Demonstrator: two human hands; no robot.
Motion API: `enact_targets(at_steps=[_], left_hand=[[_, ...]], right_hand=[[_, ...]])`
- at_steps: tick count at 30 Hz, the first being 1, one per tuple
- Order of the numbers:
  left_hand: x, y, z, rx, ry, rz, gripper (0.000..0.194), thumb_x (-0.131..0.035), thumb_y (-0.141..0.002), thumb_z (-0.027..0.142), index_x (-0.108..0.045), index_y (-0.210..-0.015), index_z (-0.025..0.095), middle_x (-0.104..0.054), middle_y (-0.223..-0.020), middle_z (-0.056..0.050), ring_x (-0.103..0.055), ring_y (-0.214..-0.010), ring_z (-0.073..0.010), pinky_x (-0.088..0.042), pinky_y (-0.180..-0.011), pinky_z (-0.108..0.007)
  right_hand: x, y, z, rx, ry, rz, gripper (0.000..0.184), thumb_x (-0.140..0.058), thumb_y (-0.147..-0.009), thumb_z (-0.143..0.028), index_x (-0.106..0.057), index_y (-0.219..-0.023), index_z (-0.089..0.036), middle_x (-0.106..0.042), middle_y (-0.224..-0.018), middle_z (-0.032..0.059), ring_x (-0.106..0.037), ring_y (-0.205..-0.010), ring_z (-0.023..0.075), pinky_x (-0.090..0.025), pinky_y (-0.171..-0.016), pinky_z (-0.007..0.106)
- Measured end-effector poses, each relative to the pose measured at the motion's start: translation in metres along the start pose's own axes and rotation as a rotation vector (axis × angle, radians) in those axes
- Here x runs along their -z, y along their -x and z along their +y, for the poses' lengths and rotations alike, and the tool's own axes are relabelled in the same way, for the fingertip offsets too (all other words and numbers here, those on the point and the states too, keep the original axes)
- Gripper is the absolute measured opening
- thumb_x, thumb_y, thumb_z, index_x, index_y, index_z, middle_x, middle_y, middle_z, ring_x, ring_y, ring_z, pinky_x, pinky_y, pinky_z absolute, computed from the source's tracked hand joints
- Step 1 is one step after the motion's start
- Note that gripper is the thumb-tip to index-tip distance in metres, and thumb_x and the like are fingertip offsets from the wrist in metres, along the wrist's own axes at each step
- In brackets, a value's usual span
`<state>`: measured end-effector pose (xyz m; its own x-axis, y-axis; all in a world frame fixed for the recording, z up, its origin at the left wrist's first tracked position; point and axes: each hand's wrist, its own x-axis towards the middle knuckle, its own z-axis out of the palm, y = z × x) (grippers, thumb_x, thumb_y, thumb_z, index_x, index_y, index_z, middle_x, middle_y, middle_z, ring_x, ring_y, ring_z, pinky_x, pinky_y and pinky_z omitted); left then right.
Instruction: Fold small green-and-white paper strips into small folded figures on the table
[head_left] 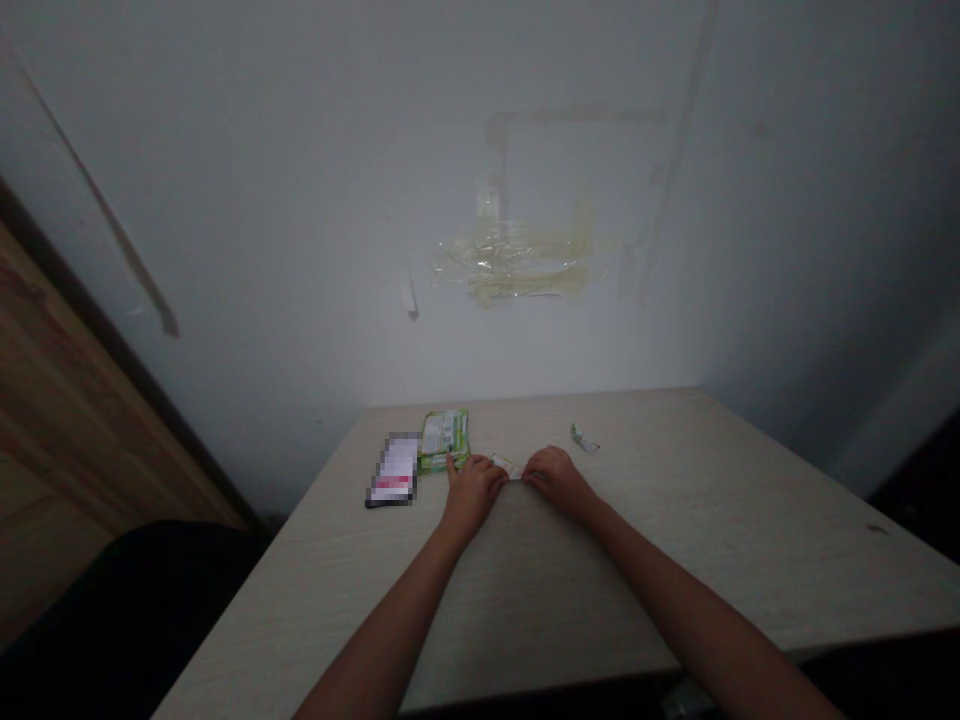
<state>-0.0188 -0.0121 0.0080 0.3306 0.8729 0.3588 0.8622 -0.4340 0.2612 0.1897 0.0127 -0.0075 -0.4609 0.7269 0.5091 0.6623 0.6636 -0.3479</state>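
Note:
Between my two hands lies a small, flat, light-coloured piece with printing [507, 466], perhaps paper or wrapper; its kind is too small to tell. My left hand [474, 494] is closed with its fingertips on the left end of that piece, the thumb side close to a green and white printed packet [445, 436]. My right hand [558, 476] is closed too, pinching the right end. Both hands rest low at the tabletop. Fingers partly cover the piece's ends.
A phone-like flat object with a blurred-out screen [396, 470] lies left of the packet. A crumpled green and white scrap [584, 439] sits beyond my right hand. The pale wooden table [712, 520] meets a wall [300, 250] with old tape [525, 265]. A dark shape [142, 600] stands at left.

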Motion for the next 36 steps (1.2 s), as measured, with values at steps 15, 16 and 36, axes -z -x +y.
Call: enact_targets(at_steps=[15,16,36], left_hand=[[-0.006,0.002,-0.002,0.011,0.103,-0.043,0.016,-0.054,-0.088,0.034,-0.067,-0.098,0.032,-0.067,-0.121,-0.002,-0.039,-0.133,-0.0272,0.005,-0.107,-0.073],[-0.006,0.002,-0.002,0.009,0.104,-0.048,0.016,-0.054,-0.088,0.035,-0.067,-0.098,0.032,-0.067,-0.122,-0.002,-0.039,-0.134,-0.0271,0.005,-0.106,-0.073],[-0.005,0.002,0.003,-0.003,0.047,-0.050,0.017,-0.051,-0.090,0.033,-0.064,-0.100,0.030,-0.068,-0.113,-0.002,-0.043,-0.129,-0.0251,0.000,-0.107,-0.073]], right_hand=[[-0.015,-0.002,-0.001,-0.158,0.088,0.001,0.010,-0.062,-0.086,-0.025,-0.068,-0.087,-0.018,-0.064,-0.098,0.0077,-0.051,-0.100,0.0215,-0.037,-0.092,0.036],[-0.016,-0.002,-0.001,-0.166,0.093,0.003,0.010,-0.062,-0.086,-0.026,-0.068,-0.087,-0.017,-0.064,-0.098,0.0081,-0.051,-0.101,0.0216,-0.037,-0.093,0.036],[-0.011,-0.002,-0.011,-0.324,0.073,0.016,0.015,-0.061,-0.083,-0.024,-0.063,-0.095,-0.016,-0.060,-0.104,0.0093,-0.049,-0.105,0.0221,-0.037,-0.095,0.033]])
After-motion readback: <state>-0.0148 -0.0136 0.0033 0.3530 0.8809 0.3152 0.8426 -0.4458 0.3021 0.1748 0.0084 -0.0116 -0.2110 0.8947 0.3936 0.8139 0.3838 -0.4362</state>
